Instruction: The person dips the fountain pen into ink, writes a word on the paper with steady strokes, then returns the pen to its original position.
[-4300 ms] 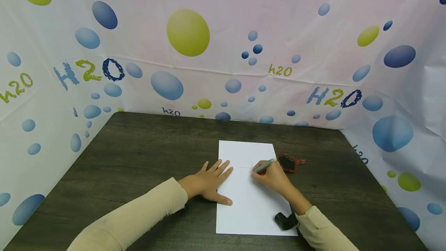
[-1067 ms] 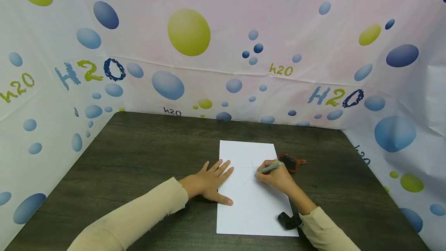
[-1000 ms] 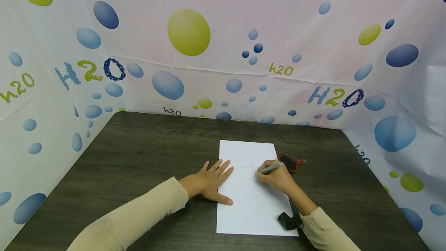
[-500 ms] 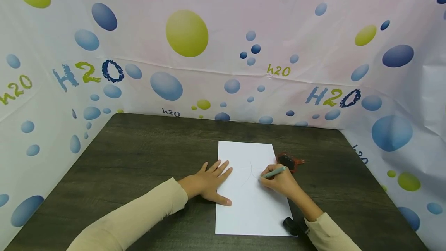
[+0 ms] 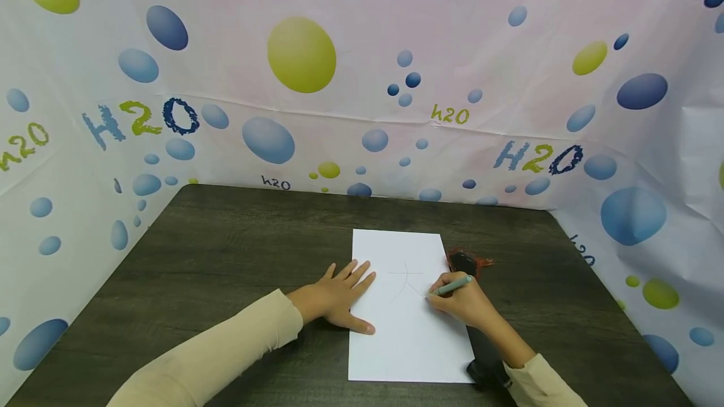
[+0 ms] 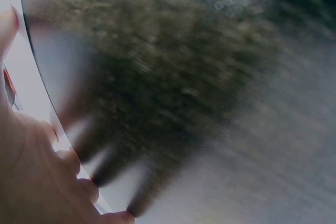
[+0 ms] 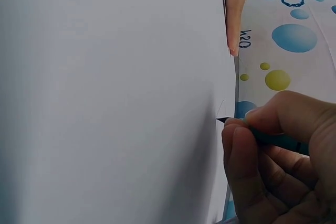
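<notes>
A white sheet of paper [image 5: 404, 347] lies on the dark wooden table. My left hand [image 5: 337, 299] rests flat on its left edge with fingers spread; part of that hand [image 6: 37, 171] shows in the left wrist view. My right hand [image 5: 465, 301] pinches a grey-green pen [image 5: 454, 286] between thumb and fingers, its tip at the paper right of centre. In the right wrist view the pen [image 7: 278, 140] has a dark pointed tip touching the sheet at a thin line. Faint lines [image 5: 406, 273] on the paper form a cross stroke, a long curve and a slanting stroke toward the pen.
A dark item with orange-red edges [image 5: 465, 262] lies beside the paper's upper right edge. A black device [image 5: 483, 372] sits at my right wrist, by the sheet's lower right corner. Bare table top [image 5: 237, 237] spreads to the left. A printed curtain [image 5: 339, 99] surrounds the table.
My right hand has moved down and right with the pen, leaving a curve and then a slanting stroke on the paper. My left hand stays in place on the sheet.
</notes>
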Demonstrator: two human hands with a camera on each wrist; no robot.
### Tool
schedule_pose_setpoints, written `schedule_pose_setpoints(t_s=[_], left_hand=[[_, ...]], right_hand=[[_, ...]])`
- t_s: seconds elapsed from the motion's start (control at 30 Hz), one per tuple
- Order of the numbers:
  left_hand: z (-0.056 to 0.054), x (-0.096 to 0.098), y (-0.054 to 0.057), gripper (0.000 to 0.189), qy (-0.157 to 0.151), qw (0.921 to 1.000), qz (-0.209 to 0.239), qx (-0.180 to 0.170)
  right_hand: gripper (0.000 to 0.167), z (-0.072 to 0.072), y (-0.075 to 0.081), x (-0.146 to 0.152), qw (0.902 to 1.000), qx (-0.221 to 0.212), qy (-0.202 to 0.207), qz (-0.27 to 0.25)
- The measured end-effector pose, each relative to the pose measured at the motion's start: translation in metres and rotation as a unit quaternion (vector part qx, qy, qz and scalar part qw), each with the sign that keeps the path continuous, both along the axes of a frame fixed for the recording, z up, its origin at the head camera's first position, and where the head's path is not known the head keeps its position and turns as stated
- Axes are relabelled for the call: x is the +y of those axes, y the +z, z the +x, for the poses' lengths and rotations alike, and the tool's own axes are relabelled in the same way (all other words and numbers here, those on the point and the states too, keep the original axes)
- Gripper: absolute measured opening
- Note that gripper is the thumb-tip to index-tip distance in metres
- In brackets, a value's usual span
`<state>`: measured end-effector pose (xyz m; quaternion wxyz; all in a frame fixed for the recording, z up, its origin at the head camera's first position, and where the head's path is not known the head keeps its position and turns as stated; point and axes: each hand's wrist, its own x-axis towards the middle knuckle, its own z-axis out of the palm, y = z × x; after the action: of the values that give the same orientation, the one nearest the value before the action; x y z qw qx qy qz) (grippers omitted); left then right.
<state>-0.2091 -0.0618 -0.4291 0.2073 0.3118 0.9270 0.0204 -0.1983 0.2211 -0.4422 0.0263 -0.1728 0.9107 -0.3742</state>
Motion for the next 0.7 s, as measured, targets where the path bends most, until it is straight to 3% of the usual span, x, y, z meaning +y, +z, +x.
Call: schedule_pose_setpoints(t_s=[0.7], left_hand=[[-0.0001,-0.0014,-0.0002,0.104,-0.004,1.0,0.0,0.003]], right_hand=[[0.005,0.007,0.002,0.0068,0.9998,-0.015,0.001,-0.014]])
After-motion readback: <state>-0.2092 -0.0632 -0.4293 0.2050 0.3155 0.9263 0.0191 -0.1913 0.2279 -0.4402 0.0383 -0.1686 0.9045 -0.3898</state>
